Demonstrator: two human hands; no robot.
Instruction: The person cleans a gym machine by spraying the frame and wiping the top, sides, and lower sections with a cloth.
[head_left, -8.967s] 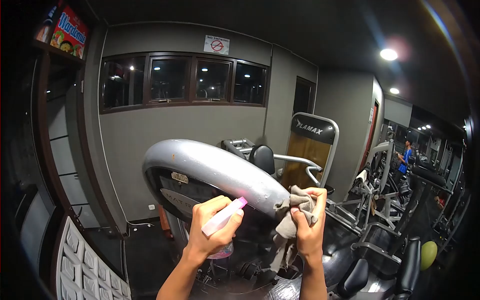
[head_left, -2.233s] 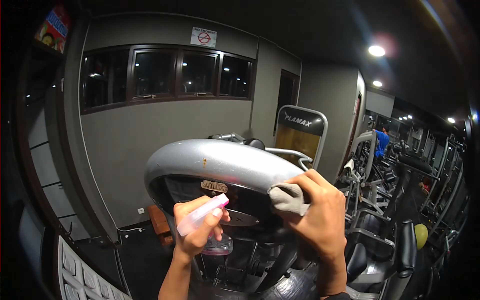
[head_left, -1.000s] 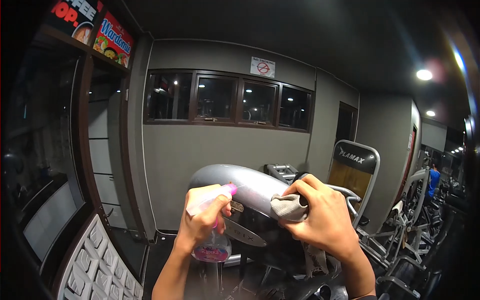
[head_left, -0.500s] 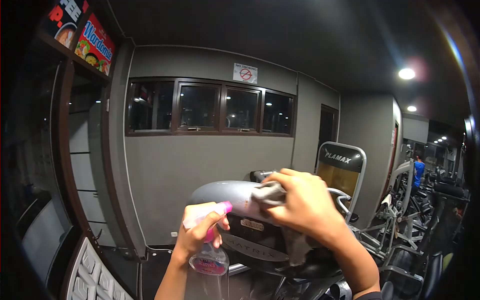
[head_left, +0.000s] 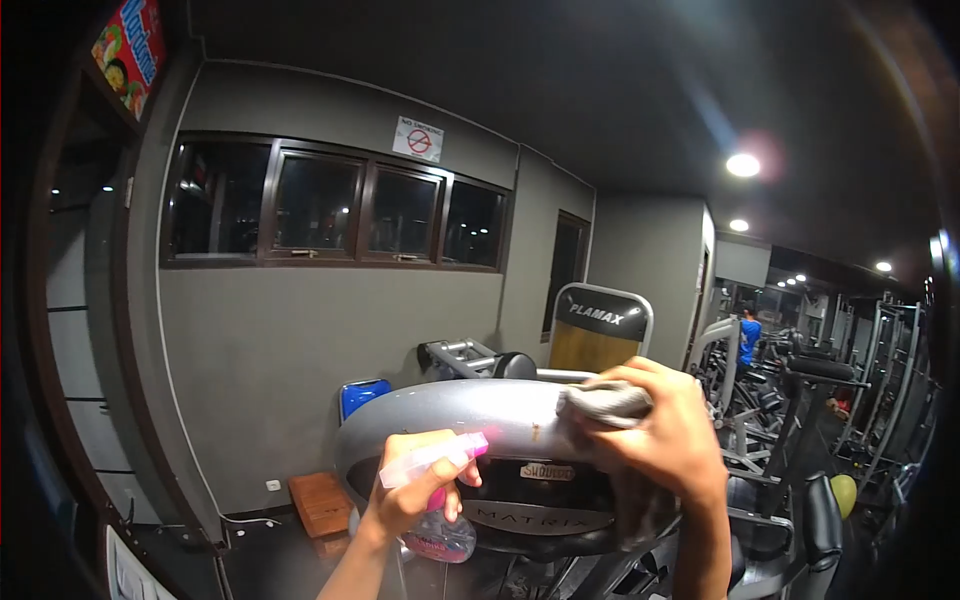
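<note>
My left hand [head_left: 418,490] is wrapped round the neck of a clear spray bottle [head_left: 440,538] with a pink and white trigger head. Its pink nozzle points right, in front of the machine. In my right hand [head_left: 668,430] is a bunched grey cloth [head_left: 606,403], pressed at the right part of the silver top of a Matrix exercise machine [head_left: 450,405]. One end of the cloth hangs down over the machine's dark face. A small worn sticker and the MATRIX plate show between my hands.
Behind the machine are a blue chair back [head_left: 364,398] and a PLAMAX machine [head_left: 600,335]. A brown wooden box [head_left: 322,508] sits on the floor at left. More gym equipment [head_left: 800,430] fills the right, where a person in blue [head_left: 749,338] stands far off.
The view has turned to the right, bringing the blue chair and wooden box into sight. My right hand and the cloth have moved right along the silver top. The bottle stays in my left hand.
</note>
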